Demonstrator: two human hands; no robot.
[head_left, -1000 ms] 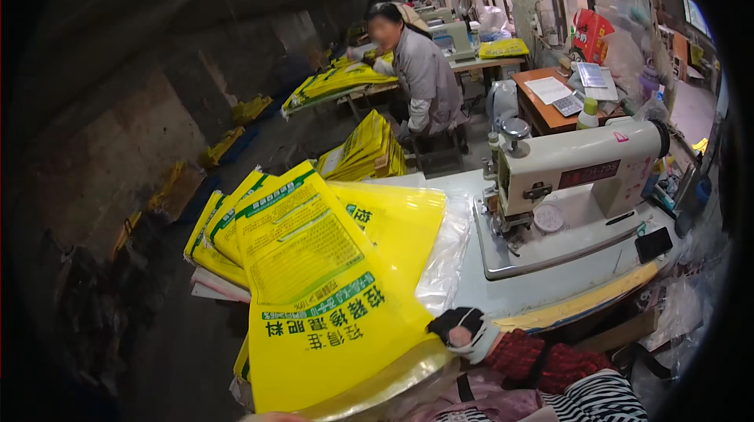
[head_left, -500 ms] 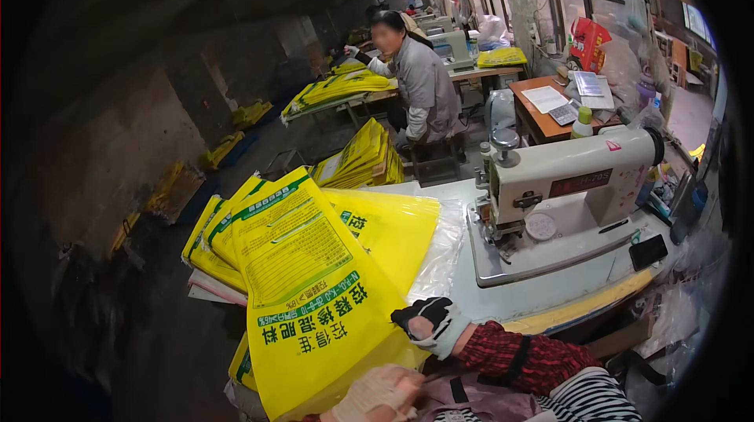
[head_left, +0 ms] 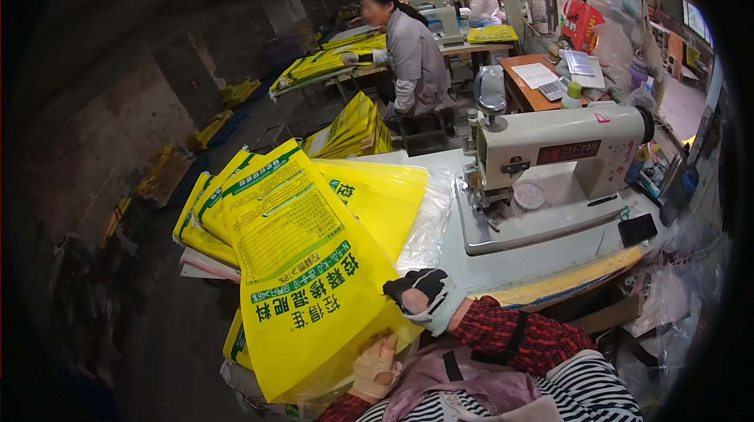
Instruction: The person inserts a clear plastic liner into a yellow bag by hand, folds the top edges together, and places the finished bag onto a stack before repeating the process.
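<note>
A large yellow printed woven bag with green bands lies on top of a fanned stack, its lower end hanging toward me. Clear plastic film shows along that lower end. My left hand, in a pale glove with bare fingertips, rests at the bag's lower right edge with its fingers stretched onto it. Just above and to the right, my right hand, in a black and light-grey glove, has its fingers curled at the bag's right edge. The right fingertips are partly hidden, but they appear to grip that edge.
A white industrial sewing machine stands on the pale worktable at right, with a black phone near its front. Clear plastic sheets lie beside the bags. A co-worker sits farther back near another bag pile.
My left hand has moved up and forward onto the bag's lower edge. The right hand stays at the bag's right edge. The co-worker's raised hand has come down onto their bags.
</note>
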